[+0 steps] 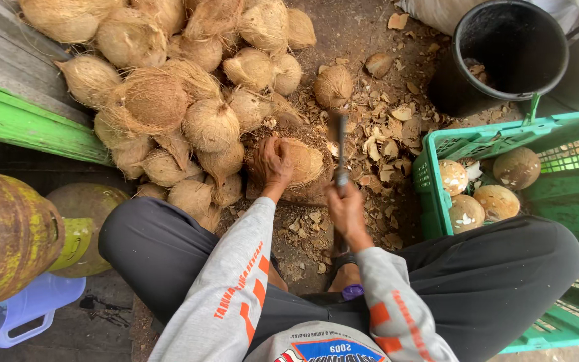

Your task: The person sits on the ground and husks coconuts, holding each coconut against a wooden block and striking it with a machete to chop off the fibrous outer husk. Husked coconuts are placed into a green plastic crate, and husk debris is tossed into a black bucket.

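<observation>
My left hand [271,166] grips a husked brown coconut [304,161] that rests on a low chopping block [306,193] between my knees. My right hand [344,204] holds the handle of a cleaver [338,144], its blade raised and blurred just to the right of the coconut. Both arms wear grey sleeves with orange print. A big heap of fibrous coconuts [182,87] lies beyond my left hand.
A green plastic crate [571,201] on the right holds several trimmed coconuts [497,200]. A black bucket [504,53] stands behind it. Shell chips [387,141] litter the ground. On the left are a green ledge [21,124], gas cylinders [8,234] and a purple jug [21,312].
</observation>
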A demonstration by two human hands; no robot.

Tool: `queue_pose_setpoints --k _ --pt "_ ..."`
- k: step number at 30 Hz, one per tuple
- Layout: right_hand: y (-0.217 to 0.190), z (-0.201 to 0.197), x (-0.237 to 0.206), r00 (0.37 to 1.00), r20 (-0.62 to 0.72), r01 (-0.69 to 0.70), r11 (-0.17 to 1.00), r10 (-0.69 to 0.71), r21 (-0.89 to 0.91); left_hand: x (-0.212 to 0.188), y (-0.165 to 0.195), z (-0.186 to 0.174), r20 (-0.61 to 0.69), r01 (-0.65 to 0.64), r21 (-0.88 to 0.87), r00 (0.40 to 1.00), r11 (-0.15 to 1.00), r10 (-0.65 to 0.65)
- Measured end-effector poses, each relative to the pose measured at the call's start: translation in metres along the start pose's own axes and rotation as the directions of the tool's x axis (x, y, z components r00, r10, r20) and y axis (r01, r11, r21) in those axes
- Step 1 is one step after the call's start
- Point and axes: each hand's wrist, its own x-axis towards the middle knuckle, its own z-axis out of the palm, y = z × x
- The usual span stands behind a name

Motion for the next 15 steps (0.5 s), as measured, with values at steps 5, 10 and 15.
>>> queue_pose_setpoints --k 5,10,15 --pt "-0.013 -0.009 -0.008 0.999 0.039 -0.014 0.996 0.011 0.091 -0.008 0.001 -0.001 0.027 -0.030 0.079 0.999 0.996 0.028" --pt "-0.039 -0.036 -0.003 0.933 -0.246 0.337 0.876 -0.262 0.344 -0.014 -0.008 -0.002 -0.077 -0.121 -0.035 0.990 0.992 0.118" --pt "0.008 0.014 0.004 0.991 0.073 -0.106 0.993 0.110 -0.055 -0.019 -0.008 0.004 0.034 -0.075 0.099 0.997 0.992 0.072"
